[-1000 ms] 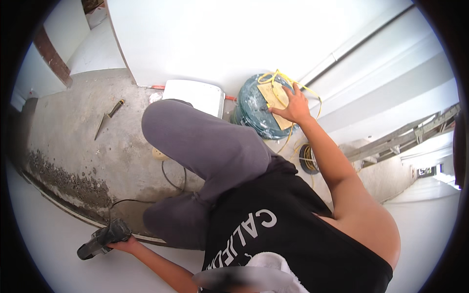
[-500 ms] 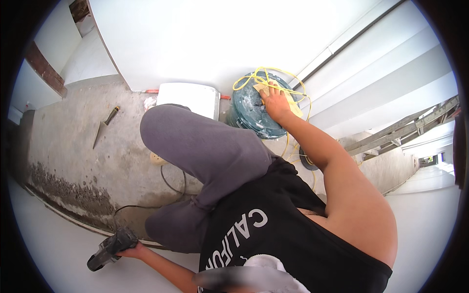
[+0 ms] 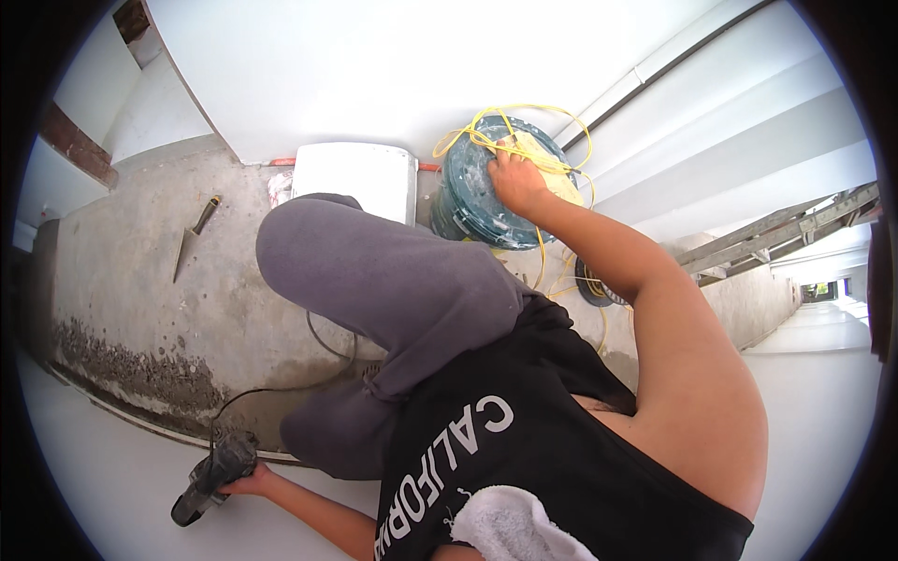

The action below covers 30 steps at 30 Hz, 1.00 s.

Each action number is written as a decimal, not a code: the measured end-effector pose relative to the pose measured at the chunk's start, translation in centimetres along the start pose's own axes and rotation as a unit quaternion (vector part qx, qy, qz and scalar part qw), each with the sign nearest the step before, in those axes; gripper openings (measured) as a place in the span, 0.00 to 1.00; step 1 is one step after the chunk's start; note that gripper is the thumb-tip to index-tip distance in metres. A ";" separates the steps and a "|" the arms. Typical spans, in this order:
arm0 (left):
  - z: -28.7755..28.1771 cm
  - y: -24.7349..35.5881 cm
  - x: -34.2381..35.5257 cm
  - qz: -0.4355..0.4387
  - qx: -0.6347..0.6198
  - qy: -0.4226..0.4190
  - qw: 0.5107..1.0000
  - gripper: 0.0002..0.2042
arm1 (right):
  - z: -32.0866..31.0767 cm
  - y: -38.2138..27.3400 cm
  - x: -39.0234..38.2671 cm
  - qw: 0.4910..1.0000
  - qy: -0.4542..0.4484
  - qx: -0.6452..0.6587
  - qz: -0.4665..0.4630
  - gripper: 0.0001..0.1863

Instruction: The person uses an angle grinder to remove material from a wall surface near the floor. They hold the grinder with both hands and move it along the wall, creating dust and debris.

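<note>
At lower left, my left hand (image 3: 248, 481) is closed around a dark grey corded power tool (image 3: 215, 477), held low beside the near wall. My right hand (image 3: 519, 182) reaches out to the teal, white-smeared lid (image 3: 468, 178) of a round bucket. Its fingers are bent down at the lid beside a yellow sheet (image 3: 554, 179), and what they grip, if anything, is hidden. Loops of yellow cord (image 3: 582, 131) lie across the lid and sheet and hang down the bucket's right side.
Left of my knee, a trowel (image 3: 195, 238) lies on the concrete floor. A white box-like item (image 3: 360, 182) stands between my knee and the bucket. Rubble (image 3: 131, 369) lines the near wall. A black reel (image 3: 594, 285) is below my right forearm; a wooden ladder (image 3: 776, 234) lies farther right.
My right hand's fingers have bent more, and the yellow sheet has shifted to the right on the lid. My left hand keeps hold of the power tool, nearly in place. The view has tilted slightly.
</note>
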<state>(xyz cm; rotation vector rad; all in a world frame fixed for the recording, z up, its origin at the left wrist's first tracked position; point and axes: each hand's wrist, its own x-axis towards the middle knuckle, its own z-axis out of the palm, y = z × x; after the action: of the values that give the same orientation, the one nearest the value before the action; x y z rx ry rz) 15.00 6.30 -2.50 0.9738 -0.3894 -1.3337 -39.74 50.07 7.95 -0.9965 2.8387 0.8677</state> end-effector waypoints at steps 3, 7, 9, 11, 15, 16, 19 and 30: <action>-0.3 0.7 0.7 -0.009 -0.006 -0.015 1.000 0.27 | -1.5 2.1 -0.9 0.994 0.026 0.086 0.069 0.15; -0.5 0.6 1.7 0.011 -0.016 -0.003 1.000 0.27 | -2.6 6.7 -2.9 0.982 0.025 0.106 0.154 0.18; -0.4 0.4 2.0 0.007 -0.016 0.008 1.000 0.27 | -2.5 9.3 -3.7 0.970 0.018 0.143 0.194 0.19; -0.3 0.4 2.4 0.021 -0.001 -0.004 1.000 0.27 | -2.3 12.3 -4.9 0.955 0.012 0.184 0.234 0.18; -0.2 0.4 3.1 0.011 0.007 -0.003 1.000 0.28 | -1.2 19.3 -9.6 0.947 -0.021 0.157 0.280 0.12; -0.1 0.3 3.4 0.006 0.003 0.000 1.000 0.28 | -0.3 20.6 -11.2 0.942 -0.034 0.171 0.286 0.13; 0.1 -0.1 4.0 0.001 0.001 -0.006 1.000 0.28 | 4.4 21.8 -14.8 0.929 -0.064 0.203 0.302 0.14; 1.9 0.2 3.7 0.010 0.027 -0.010 1.000 0.28 | 20.3 12.0 -14.0 0.621 0.058 0.614 0.485 0.18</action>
<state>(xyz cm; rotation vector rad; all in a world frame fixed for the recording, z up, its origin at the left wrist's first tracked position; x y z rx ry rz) 14.61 2.18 -2.29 0.9995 -0.4510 -1.3217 -38.96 76.07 -0.61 0.7140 2.7668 -1.2484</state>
